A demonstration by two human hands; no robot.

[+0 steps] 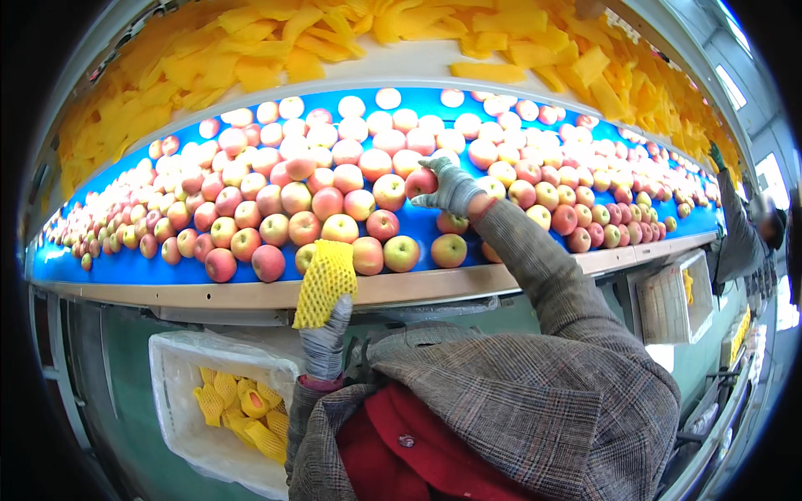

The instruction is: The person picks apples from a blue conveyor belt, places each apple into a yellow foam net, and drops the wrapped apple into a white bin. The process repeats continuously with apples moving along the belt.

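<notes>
My right hand [448,186], in a grey knit glove, reaches over the blue conveyor belt [413,233] with its fingers around a red apple [421,183]. Many loose apples [304,227] in red and yellow lie around it on the belt. At the belt's near edge, my left hand [327,338], gloved too, grips a yellow foam net sleeve [324,282]. The sleeve stands upright across the wooden rail [432,283]; whether anything is inside it I cannot tell. Below and to the left, a white crate [175,401] lined with plastic holds several yellow-netted fruits [241,407].
Heaps of flat yellow foam sleeves [250,50] cover the shelf [401,59] beyond the belt. A second white crate [667,304] stands at the right under the rail. Another person [745,232] is at the far right, with one gloved arm extended towards the shelf.
</notes>
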